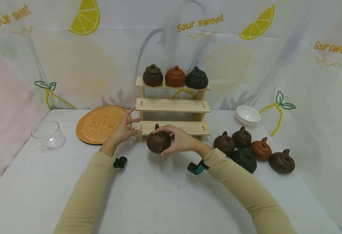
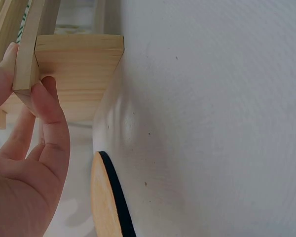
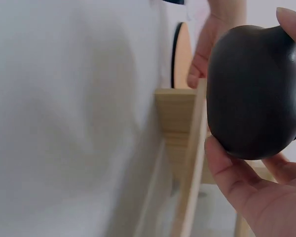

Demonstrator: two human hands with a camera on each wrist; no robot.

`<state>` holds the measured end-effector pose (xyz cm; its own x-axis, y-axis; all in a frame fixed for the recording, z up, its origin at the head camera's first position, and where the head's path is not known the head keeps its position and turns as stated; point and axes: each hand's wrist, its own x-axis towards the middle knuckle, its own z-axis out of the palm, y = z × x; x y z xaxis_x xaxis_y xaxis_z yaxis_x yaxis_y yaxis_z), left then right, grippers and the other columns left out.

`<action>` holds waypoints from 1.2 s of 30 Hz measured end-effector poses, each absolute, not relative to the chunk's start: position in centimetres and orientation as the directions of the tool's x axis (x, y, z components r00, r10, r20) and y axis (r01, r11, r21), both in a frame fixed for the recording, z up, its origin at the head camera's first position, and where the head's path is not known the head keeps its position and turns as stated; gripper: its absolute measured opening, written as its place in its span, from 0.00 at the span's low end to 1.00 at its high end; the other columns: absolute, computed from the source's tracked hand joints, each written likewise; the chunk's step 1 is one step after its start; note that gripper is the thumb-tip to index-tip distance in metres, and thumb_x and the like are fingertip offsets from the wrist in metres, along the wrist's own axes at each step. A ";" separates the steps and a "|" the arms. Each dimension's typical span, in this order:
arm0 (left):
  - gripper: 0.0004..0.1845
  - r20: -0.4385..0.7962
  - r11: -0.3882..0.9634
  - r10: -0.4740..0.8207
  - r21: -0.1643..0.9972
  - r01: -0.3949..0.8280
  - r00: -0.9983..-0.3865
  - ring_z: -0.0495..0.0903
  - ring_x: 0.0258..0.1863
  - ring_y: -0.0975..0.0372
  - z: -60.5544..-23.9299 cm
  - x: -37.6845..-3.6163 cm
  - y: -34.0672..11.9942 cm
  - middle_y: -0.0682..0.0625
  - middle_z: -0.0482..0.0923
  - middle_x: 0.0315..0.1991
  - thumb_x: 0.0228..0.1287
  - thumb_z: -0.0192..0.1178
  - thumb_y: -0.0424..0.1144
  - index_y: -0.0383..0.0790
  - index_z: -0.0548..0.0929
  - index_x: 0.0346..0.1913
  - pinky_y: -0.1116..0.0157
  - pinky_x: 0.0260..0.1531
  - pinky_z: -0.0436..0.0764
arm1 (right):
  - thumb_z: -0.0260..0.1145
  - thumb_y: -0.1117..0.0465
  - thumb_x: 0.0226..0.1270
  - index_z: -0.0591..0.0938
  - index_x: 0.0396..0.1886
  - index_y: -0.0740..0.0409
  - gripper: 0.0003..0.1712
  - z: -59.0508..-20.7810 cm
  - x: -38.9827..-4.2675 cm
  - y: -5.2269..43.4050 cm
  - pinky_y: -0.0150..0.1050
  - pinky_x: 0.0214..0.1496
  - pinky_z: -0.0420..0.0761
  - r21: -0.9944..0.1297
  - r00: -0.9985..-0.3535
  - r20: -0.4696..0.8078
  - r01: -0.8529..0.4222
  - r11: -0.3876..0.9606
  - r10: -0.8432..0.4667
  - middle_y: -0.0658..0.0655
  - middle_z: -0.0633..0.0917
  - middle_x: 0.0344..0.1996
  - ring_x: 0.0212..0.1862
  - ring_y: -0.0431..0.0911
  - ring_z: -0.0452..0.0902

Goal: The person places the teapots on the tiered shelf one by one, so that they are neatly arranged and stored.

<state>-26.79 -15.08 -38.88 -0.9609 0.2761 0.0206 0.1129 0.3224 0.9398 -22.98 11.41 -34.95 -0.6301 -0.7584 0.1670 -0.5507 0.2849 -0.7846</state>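
My right hand (image 1: 180,139) grips a dark brown clay teapot (image 1: 158,142) in front of the lowest board of a wooden three-step rack (image 1: 173,127). In the right wrist view the teapot (image 3: 256,94) is held clear of the white tabletop, fingers and thumb on opposite sides of its body. My left hand (image 1: 123,130) is at the rack's left end. The left wrist view shows that hand (image 2: 34,163) pinching the end of a rack board (image 2: 27,64), thumb on one face and fingers on the other. Three lidded teapots, brown (image 1: 152,76), reddish (image 1: 175,77) and black (image 1: 197,78), stand on the top step.
Right of the rack sit several more teapots, among them a black one (image 1: 244,160) and a reddish one (image 1: 261,149), with a white bowl (image 1: 248,115) behind. A round orange-patterned board (image 1: 100,125) and a clear glass bowl (image 1: 49,135) are on the left. A printed curtain hangs behind.
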 end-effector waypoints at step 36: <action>0.52 0.036 0.327 0.291 0.935 0.134 -0.956 0.73 0.46 0.42 -38.5 -26.4 -15.0 0.36 0.65 0.63 0.58 0.62 0.25 0.60 0.39 0.73 0.60 0.43 0.74 | 0.76 0.57 0.47 0.73 0.61 0.45 0.39 -29.6 -30.4 8.9 0.41 0.47 0.75 -0.790 -0.744 0.150 -0.486 0.374 -0.651 0.47 0.69 0.62 0.53 0.47 0.69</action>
